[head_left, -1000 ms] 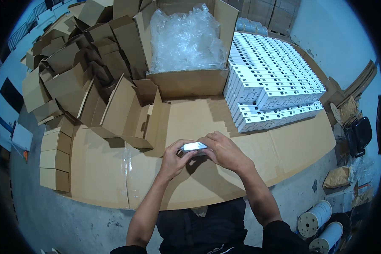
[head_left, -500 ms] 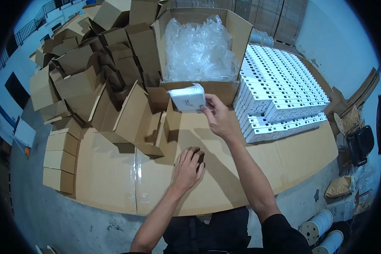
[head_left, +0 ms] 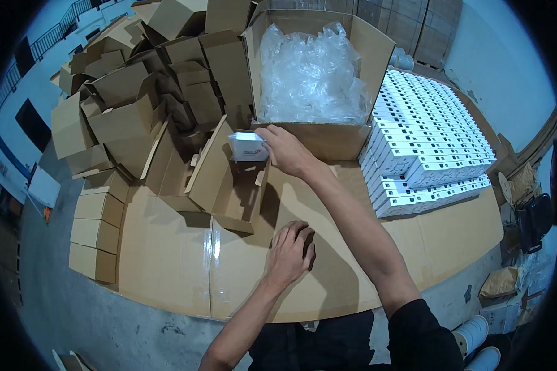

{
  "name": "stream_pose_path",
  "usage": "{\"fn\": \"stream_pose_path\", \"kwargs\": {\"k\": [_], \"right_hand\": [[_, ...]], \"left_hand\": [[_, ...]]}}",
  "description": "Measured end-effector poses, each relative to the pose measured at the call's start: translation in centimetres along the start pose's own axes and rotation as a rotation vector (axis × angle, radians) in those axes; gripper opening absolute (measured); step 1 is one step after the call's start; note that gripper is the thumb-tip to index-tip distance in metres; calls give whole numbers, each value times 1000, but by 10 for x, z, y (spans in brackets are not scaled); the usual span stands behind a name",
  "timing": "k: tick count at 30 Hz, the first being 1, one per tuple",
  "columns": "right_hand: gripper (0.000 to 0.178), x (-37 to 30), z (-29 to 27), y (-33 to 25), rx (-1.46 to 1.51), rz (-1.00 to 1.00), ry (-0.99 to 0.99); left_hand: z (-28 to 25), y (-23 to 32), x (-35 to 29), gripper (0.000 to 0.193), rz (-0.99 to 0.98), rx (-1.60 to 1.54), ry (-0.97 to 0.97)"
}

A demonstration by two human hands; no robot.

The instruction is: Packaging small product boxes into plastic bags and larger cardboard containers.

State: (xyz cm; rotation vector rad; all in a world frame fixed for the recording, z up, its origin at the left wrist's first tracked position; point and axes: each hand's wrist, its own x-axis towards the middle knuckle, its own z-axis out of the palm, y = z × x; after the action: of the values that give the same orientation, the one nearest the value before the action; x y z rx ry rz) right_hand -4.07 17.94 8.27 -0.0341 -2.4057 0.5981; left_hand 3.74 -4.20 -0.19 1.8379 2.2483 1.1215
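Note:
My right hand (head_left: 288, 151) is closed on one end of a small white box wrapped in clear plastic (head_left: 249, 148). It holds the box over the inner end of an open brown carton (head_left: 234, 216), level with the upper part of its walls. Whether the box touches the carton, I cannot tell. Nearer to me, my left hand (head_left: 289, 255) rests on the cardboard-covered table (head_left: 167, 260). Its fingers are loosely bent and a little apart, and nothing shows in them. A second open carton (head_left: 178, 179) stands directly left of the first.
Behind the cartons is a large box (head_left: 315, 139) with crumpled clear plastic bags (head_left: 312, 74). Stacked white boxes (head_left: 430, 142) fill the right side. Many open cartons (head_left: 120, 123) pile up at the far left, with several closed brown boxes (head_left: 93, 232) along the left edge.
My right hand has carried the wrapped white box leftward and down, from beside the open carton to over it. My left hand stays resting on the table. The whole view has shifted slightly.

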Motion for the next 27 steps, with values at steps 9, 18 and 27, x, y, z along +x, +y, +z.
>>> {"fn": "stream_pose_path", "kwargs": {"k": [9, 18, 27], "right_hand": [[40, 5, 31, -9, -262, 113, -108], [30, 18, 28, 1, -217, 68, -167], [24, 25, 23, 6, -120, 1, -318]], "left_hand": [[-1, -2, 1, 35, -38, -32, -52], [-1, -1, 1, 34, -42, -52, -27], [0, 0, 0, 35, -40, -38, -41]]}}
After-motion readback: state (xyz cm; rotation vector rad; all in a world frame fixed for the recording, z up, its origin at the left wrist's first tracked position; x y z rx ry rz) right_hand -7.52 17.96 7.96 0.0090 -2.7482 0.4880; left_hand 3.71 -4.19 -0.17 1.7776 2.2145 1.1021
